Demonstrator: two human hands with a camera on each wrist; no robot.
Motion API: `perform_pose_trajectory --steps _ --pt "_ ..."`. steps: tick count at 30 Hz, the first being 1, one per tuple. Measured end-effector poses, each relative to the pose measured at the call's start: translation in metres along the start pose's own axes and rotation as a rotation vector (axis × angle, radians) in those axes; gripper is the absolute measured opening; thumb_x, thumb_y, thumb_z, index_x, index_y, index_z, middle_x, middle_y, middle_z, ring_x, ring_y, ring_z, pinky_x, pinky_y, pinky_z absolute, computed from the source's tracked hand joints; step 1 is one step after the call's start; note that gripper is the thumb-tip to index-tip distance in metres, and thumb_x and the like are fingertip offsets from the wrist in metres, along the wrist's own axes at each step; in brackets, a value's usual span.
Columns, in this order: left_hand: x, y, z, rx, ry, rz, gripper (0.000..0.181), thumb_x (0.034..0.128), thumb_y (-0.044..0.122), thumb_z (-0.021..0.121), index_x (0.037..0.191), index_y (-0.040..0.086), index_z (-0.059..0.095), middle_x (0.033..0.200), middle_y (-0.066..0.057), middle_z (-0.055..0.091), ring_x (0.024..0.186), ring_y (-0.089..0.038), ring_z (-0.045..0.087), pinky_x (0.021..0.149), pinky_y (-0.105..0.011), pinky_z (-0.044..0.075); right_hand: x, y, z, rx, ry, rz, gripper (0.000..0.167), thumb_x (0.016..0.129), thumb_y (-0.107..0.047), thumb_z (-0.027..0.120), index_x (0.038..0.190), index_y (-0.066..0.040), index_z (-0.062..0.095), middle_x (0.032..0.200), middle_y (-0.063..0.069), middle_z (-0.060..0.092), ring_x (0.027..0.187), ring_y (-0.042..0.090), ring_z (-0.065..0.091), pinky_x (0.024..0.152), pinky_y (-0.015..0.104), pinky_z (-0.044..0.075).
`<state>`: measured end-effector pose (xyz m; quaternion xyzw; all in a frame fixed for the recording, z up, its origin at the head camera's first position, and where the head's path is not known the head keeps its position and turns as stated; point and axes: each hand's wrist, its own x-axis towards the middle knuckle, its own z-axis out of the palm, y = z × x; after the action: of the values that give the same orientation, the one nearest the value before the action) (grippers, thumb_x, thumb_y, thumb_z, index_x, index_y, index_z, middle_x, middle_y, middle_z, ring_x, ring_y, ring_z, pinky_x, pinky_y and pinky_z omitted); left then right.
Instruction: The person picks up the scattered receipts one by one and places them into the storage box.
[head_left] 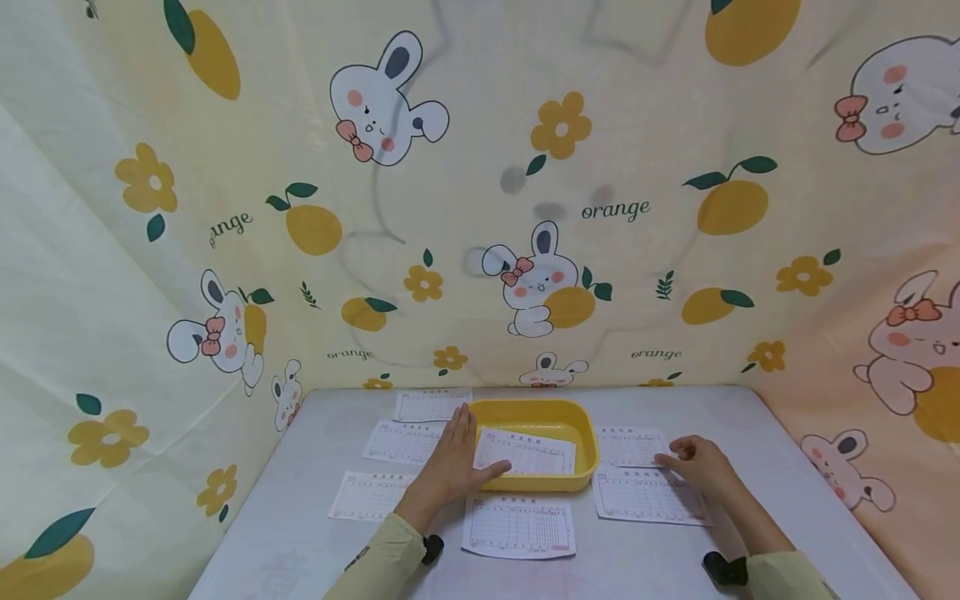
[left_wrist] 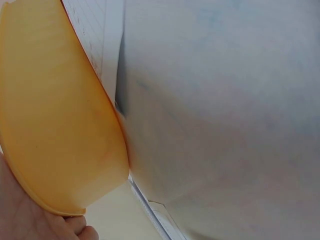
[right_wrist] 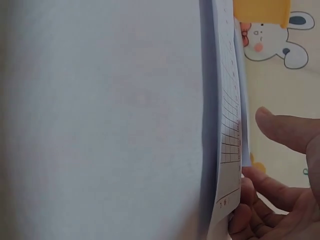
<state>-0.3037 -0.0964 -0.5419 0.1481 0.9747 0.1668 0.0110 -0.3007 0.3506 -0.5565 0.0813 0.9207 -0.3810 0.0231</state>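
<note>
A yellow plastic tray [head_left: 543, 418] stands in the middle of the table with a printed form sheet [head_left: 536, 457] lying in it. My left hand [head_left: 450, 468] rests on the tray's left side, fingers extended along the rim and thumb stretched over the front left corner. In the left wrist view its fingertips show just past the tray's rim. On the right, my right hand [head_left: 703, 467] is at the right edge of the back right form sheet [head_left: 633, 447]. Its thumb [right_wrist: 287, 129] stands apart from the paper in the right wrist view. Another form sheet [head_left: 648, 497] lies just in front.
Three form sheets lie left of the tray: back [head_left: 420, 406], middle [head_left: 393, 443] and front [head_left: 367, 496]. One more sheet [head_left: 517, 527] lies before the tray. A printed rabbit-and-orange curtain [head_left: 480, 183] hangs behind the white table [head_left: 285, 546] and at both sides.
</note>
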Motion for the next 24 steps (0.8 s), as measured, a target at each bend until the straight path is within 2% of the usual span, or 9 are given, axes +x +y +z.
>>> perform_pose_trajectory --steps 6,13,24 --pt "-0.001 0.001 -0.001 0.000 0.005 0.003 0.121 0.0930 0.083 0.056 0.171 0.000 0.014 0.181 -0.014 0.001 0.167 -0.034 0.005 0.134 -0.049 0.018 0.005 0.000 0.002 -0.007 -0.012 0.036 0.063 0.094 -0.032 0.085 0.128 0.012 0.056 0.108 0.024 0.058 0.099 0.036 0.055 0.076 0.035 0.050" --pt "-0.001 0.000 -0.001 -0.011 0.006 0.002 0.123 0.0920 0.085 0.055 0.171 0.000 0.014 0.181 -0.014 0.002 0.167 -0.034 0.006 0.133 -0.049 0.018 0.003 -0.008 0.004 -0.045 -0.021 0.038 0.069 0.091 -0.034 0.087 0.126 0.015 0.053 0.105 0.023 0.054 0.098 0.036 0.053 0.077 0.038 0.047" --pt "0.000 0.001 -0.001 -0.015 -0.001 -0.005 0.121 0.0930 0.082 0.058 0.171 0.000 0.014 0.181 -0.013 0.001 0.167 -0.033 0.004 0.134 -0.050 0.017 -0.001 -0.014 0.007 -0.081 -0.025 0.081 0.072 0.090 -0.031 0.087 0.128 0.017 0.048 0.114 0.031 0.047 0.100 0.041 0.050 0.081 0.045 0.048"
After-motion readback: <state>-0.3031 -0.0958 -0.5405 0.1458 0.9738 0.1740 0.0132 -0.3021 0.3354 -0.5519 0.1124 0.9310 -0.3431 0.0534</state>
